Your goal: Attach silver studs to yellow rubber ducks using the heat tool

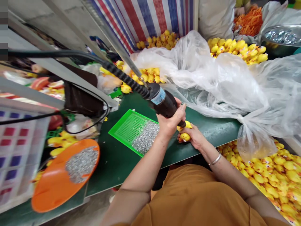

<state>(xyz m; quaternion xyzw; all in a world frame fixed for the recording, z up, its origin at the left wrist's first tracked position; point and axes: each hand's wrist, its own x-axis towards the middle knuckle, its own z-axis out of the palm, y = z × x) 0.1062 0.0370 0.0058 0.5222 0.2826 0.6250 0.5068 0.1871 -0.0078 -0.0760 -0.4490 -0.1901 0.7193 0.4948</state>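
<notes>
My left hand (169, 123) is closed around the black body of an electric screwdriver (164, 102), which hangs on a coiled cable and points down. My right hand (194, 137), with a metal bangle on the wrist, grips a small yellow rubber duck (185, 137) against the green table (113, 163). The screwdriver's tip meets the duck right between my two hands. Just left of my hands lies a green tray (128, 127) with a heap of small silver screws.
An orange dish (54, 185) of screws sits at the table's near left. Clear plastic bags (225, 78) of yellow ducks cover the right and back. More ducks (277, 175) fill a bin at the lower right. A black box with cables (80, 97) stands at the left.
</notes>
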